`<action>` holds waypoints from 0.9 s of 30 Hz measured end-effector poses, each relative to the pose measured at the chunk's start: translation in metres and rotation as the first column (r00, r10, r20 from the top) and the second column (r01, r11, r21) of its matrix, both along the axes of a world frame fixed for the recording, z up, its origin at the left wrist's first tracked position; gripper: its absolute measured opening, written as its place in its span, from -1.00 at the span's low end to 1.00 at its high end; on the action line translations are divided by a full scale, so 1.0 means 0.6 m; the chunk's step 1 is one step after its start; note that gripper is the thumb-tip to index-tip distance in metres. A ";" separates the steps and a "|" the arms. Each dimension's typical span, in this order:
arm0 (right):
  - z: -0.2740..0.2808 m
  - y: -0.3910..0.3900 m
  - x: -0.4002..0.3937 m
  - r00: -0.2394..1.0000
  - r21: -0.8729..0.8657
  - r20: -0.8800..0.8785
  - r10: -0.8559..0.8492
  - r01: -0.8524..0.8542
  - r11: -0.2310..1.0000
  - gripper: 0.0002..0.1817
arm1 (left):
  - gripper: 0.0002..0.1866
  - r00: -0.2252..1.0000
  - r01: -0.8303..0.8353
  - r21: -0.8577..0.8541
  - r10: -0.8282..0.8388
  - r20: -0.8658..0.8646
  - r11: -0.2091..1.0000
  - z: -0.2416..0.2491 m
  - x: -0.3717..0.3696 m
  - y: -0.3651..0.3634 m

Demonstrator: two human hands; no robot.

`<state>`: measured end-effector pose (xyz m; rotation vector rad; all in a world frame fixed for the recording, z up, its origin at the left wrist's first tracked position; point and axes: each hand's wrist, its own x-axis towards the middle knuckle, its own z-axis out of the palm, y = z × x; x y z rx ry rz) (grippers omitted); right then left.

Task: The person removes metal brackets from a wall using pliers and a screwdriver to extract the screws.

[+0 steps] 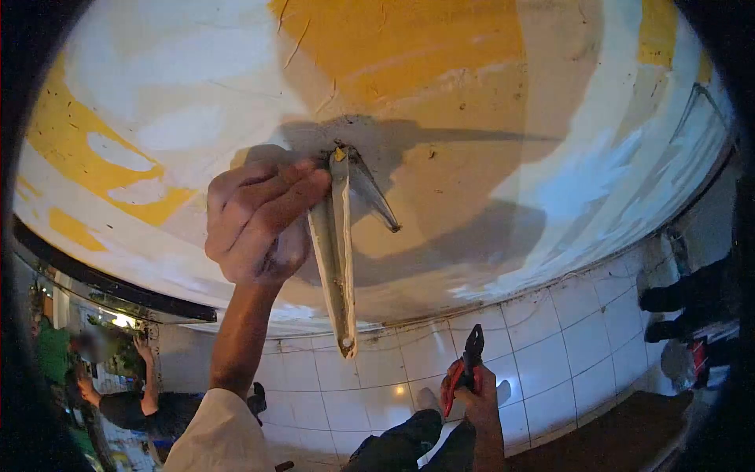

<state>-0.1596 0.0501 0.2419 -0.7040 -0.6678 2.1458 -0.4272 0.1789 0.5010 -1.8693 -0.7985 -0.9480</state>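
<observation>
Metal bracket [336, 252]: hangs from the patchy yellow-and-white wall [487, 118], fixed at its top end.
Left hand [255, 216]: I see it closed around the bracket's top, steadying it against the wall.
Right hand [476, 397]: lowered by my knee, gripping red pliers [465, 368], kept ready.
Floor [582, 354]: white tiles below.
Bystander [138, 397]: another person, lower left.

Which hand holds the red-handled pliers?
The right hand, low by the white tiled floor; the left hand grips the pale metal bracket on the wall.
</observation>
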 end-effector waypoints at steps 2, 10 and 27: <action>0.004 0.007 -0.002 0.999 0.001 0.029 0.019 -0.019 1.000 -0.75 | -0.77 1.000 -0.010 0.002 0.010 0.007 1.000 -0.001 0.005 0.001; -0.006 0.026 -0.018 0.992 0.003 0.106 0.068 -0.069 0.998 -0.72 | -0.82 0.997 0.051 0.014 -0.050 -0.063 0.999 0.000 -0.010 0.014; 0.086 0.058 -0.016 0.940 0.025 0.173 0.294 -0.302 0.953 -0.57 | -0.35 0.154 0.815 -0.474 0.662 0.733 0.335 -0.338 0.181 -0.235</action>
